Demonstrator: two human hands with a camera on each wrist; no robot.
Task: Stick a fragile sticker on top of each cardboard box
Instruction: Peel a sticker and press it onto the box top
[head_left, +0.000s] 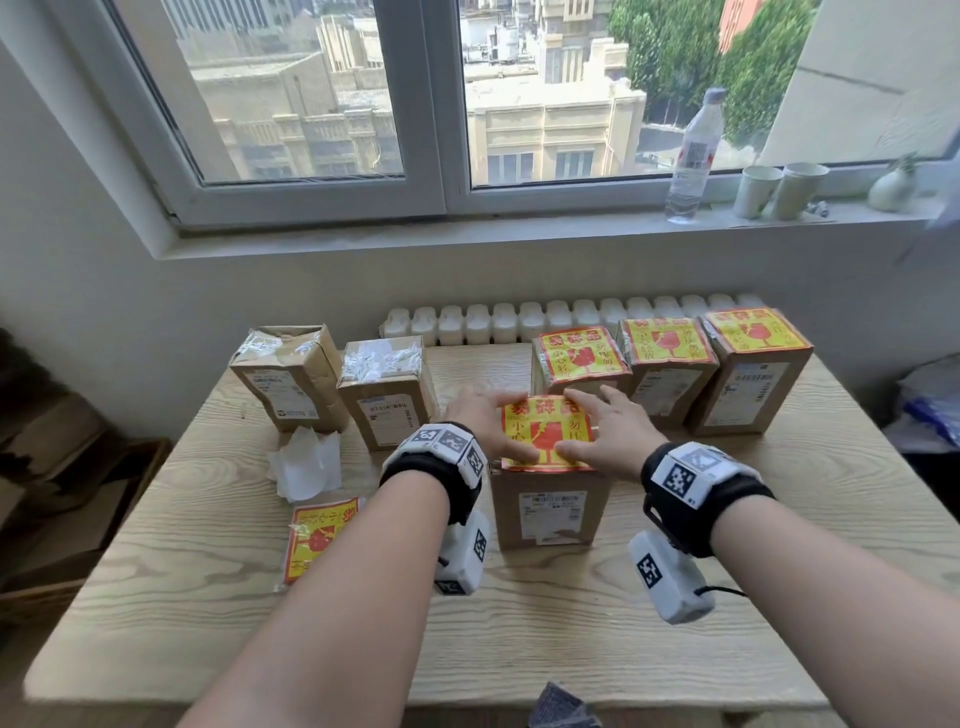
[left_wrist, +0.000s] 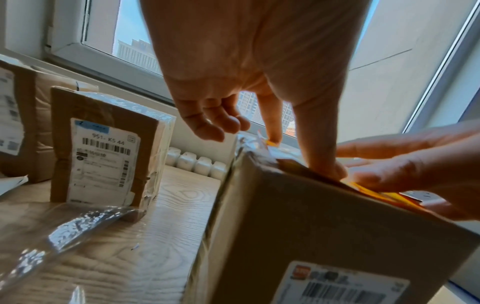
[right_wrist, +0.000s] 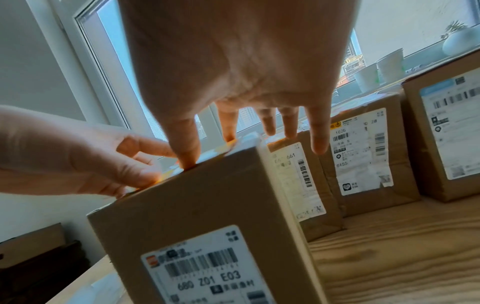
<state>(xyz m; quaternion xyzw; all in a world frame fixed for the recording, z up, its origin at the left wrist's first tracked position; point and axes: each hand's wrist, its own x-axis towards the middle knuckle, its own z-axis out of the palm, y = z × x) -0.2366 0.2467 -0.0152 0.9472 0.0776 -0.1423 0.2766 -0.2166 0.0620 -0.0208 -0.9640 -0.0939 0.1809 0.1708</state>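
A cardboard box stands mid-table with a yellow-and-red fragile sticker lying on its top. My left hand presses the sticker's left half with thumb and index finger; the other fingers hang loosely past the box edge. My right hand presses the right half, fingers spread and straight. The left wrist view shows my left hand on the box. The right wrist view shows my right hand on the box. Three stickered boxes stand at the back right. Two bare boxes stand at the back left.
A sheet of fragile stickers lies at the table's front left, beside crumpled white backing paper. Behind the table runs a white radiator. On the sill are a water bottle, two paper cups and a small vase.
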